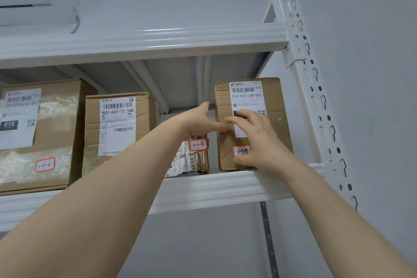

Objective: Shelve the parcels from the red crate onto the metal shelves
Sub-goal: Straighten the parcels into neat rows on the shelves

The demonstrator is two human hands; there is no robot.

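Note:
A cardboard parcel with a white label and a red-edged tag "3-1-9" stands upright at the right end of the white metal shelf. My left hand holds its left edge, thumb on the front face and fingers along the side. With spread fingers, my right hand lies on the parcel's front over the label. The red crate is out of view.
Left of it lie a small flat parcel tagged "3-1-8", a mid-sized box and a large box tagged "3-1-6". An upper shelf hangs above. The perforated upright post stands right of the parcel.

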